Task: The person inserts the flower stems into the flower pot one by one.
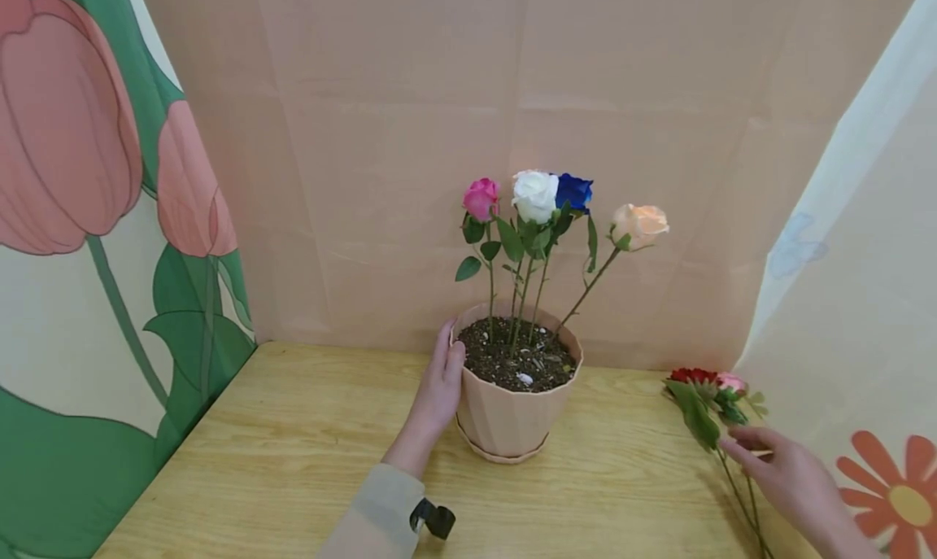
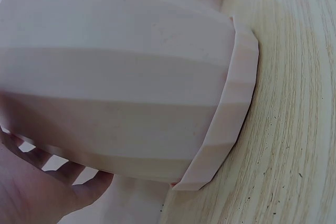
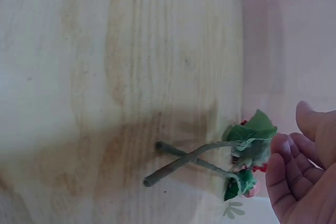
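A peach flowerpot (image 1: pixel 505 417) full of dark soil (image 1: pixel 498 372) stands on its saucer (image 2: pixel 231 114). Upright in the soil are a magenta rose (image 1: pixel 481 198), a white rose (image 1: pixel 536 195) and a blue rose (image 1: pixel 575 191); a peach rose (image 1: pixel 639 225) leans out to the right. My left hand (image 1: pixel 442 384) grips the pot's left side, thumb near the rim. At the table's right lie a red flower (image 1: pixel 694 376) and a pink flower (image 1: pixel 730 382), their stems crossing. Beside their leaves hovers my right hand (image 1: pixel 786 469), fingers loosely bent and holding nothing.
The wooden table (image 1: pixel 293 453) ends at a beige backdrop (image 1: pixel 381 176) close behind the pot. Printed flower panels flank it, with tulips (image 1: pixel 66 128) on the left and an orange flower (image 1: pixel 889 486) on the right. A black strap device (image 1: pixel 435 518) sits on my left sleeve.
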`<state>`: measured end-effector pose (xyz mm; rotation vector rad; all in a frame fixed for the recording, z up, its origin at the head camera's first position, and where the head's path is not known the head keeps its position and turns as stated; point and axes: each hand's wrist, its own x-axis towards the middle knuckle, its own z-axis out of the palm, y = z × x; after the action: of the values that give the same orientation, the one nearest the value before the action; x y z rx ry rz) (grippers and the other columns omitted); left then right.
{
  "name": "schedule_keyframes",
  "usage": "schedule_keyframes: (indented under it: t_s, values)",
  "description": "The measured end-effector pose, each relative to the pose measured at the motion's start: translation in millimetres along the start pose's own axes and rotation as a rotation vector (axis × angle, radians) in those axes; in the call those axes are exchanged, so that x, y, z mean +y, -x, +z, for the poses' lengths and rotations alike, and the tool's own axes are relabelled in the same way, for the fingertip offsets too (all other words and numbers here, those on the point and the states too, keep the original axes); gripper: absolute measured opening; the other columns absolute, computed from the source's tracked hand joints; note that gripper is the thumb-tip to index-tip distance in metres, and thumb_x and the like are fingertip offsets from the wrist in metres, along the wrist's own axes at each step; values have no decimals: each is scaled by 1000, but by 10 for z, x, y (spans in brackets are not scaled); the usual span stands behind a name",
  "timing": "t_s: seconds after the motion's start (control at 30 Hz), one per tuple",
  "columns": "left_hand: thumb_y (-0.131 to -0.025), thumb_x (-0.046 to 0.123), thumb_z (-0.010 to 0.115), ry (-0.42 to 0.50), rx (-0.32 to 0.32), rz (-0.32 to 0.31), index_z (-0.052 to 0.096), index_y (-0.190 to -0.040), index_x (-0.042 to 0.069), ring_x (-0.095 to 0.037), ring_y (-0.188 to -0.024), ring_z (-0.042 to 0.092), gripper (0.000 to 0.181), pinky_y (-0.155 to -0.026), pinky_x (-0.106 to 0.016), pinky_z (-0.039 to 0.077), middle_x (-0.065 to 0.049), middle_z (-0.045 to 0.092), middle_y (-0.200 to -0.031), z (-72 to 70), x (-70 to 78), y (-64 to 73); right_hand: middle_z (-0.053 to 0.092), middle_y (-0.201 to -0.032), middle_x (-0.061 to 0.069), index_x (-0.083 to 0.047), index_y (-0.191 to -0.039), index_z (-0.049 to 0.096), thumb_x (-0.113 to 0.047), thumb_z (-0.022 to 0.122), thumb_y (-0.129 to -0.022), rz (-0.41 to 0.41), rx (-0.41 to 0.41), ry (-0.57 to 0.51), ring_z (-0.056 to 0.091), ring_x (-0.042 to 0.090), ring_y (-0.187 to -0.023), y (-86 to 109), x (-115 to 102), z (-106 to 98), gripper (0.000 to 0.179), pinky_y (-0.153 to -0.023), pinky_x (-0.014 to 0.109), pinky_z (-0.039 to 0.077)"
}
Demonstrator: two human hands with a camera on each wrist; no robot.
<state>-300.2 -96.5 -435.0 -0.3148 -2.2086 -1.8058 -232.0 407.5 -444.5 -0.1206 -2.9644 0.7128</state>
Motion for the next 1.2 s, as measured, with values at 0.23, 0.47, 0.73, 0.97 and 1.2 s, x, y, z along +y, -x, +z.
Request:
schedule_keyframes:
  t_s: [0.23, 0.47, 0.73, 0.97, 1.2]
  values:
    - [-121, 41, 35, 3, -1, -2, 28, -176, 28, -42, -161, 33, 57, -129, -65, 26, -8, 32, -179, -1, 9, 24, 73, -127, 31, 13, -140, 64, -64, 58, -110, 24, -61, -3, 75, 44, -103, 10, 96, 74, 83, -78, 55, 63]
    - [-121, 41, 35, 0, -3, -5, 27, -176, 28, -42, -161, 32, 57, -129, -66, 26, -8, 31, -180, 1, -5, 15, 75, -122, 27, 13, -138, 65, -64, 63, -108, 55, -111, -44, 75, 38, -100, -1, 190, 172, 82, -77, 49, 64]
    - [-121, 41, 35, 8, -2, -5, 27, -176, 27, -44, -160, 34, 57, -129, -67, 27, -10, 32, -179, 1, 18, 23, 76, -120, 25, 10, -133, 70, -63, 65, -107, 68, -128, -30, 74, 39, -100, -12, 273, 260, 78, -80, 54, 63]
    - [-121, 39, 35, 10, -6, 0, 27, -176, 27, -44, -160, 33, 57, -128, -67, 27, -11, 32, -179, -5, 22, 22, 76, -116, 26, 11, -128, 72, -63, 72, -103, 65, -99, 8, 74, 42, -98, -31, 357, 318, 77, -80, 56, 63]
    - [-121, 39, 36, 10, -2, -4, 27, -176, 28, -43, -160, 33, 57, -129, -65, 26, -11, 32, -179, 2, 17, 19, 77, -113, 23, 10, -125, 73, -59, 74, -102, 67, -115, 19, 73, 41, -98, -31, 365, 321, 72, -80, 57, 61]
